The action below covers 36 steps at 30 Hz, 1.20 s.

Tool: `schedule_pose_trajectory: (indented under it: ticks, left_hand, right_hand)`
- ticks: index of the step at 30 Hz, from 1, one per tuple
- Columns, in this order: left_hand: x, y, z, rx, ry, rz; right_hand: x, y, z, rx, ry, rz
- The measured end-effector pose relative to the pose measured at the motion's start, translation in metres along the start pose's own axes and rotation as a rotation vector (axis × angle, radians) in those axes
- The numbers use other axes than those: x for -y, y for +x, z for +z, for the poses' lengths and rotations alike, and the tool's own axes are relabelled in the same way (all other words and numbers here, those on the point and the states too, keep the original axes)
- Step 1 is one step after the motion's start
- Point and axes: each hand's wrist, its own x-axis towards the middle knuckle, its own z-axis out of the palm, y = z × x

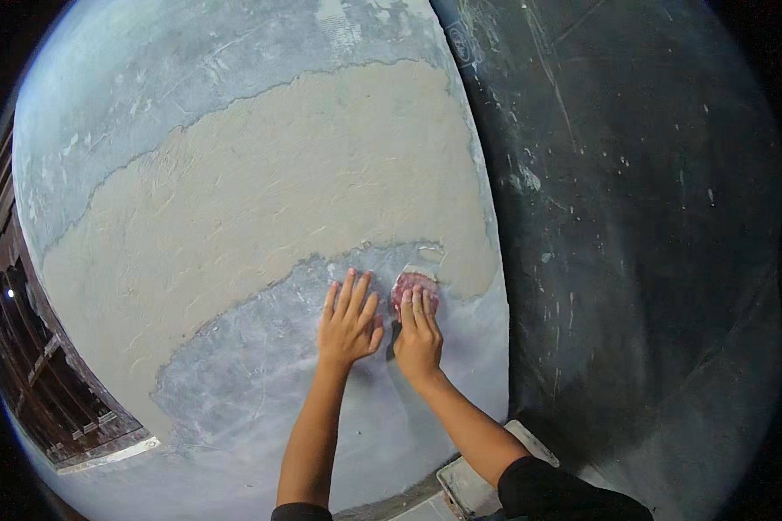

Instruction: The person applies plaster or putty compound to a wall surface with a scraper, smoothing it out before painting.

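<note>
A blue-grey wall carries a wide band of beige plaster with a ragged edge. My left hand lies against the bare wall just below that band, fingers spread and holding nothing. To its right, my right hand presses a reddish, roundish flat pad to the wall with its fingers laid over it. Pale smears show along the pad's upper rim. I cannot make out whether it is a sponge or a scraper. The plaster's lower edge runs right above the pad.
A dark, scuffed wall or sheet fills the right side beyond the pale wall's vertical edge. At the left is a dark brown barred window with a pale sill. A pale boxy container stands at the wall's foot by my right forearm.
</note>
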Motion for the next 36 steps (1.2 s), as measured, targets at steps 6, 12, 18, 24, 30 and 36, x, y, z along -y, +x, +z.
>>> schedule_pose_trajectory:
  ticks: [6,12,18,24,30,36]
  left_hand:
    - [-0.006,0.005,-0.003,0.001,0.022,-0.014]
    - [-0.017,0.019,0.005,0.052,0.035,0.094]
    - [-0.016,0.042,0.013,0.058,0.104,0.150]
    - [-0.017,0.041,0.019,0.054,0.124,0.160]
    - [-0.019,0.046,0.021,0.038,0.155,0.155]
    - [-0.017,0.042,0.022,0.041,0.173,0.136]
  right_hand:
    - [-0.041,0.030,-0.056,-0.063,0.104,-0.093]
    - [-0.092,0.106,-0.095,-0.059,0.212,0.032]
    - [-0.098,0.141,-0.092,0.180,0.506,0.068]
    - [-0.106,0.150,-0.064,0.235,0.592,0.009]
    - [-0.130,0.171,-0.063,0.079,0.583,0.129]
    - [-0.111,0.164,-0.059,0.304,0.583,-0.038]
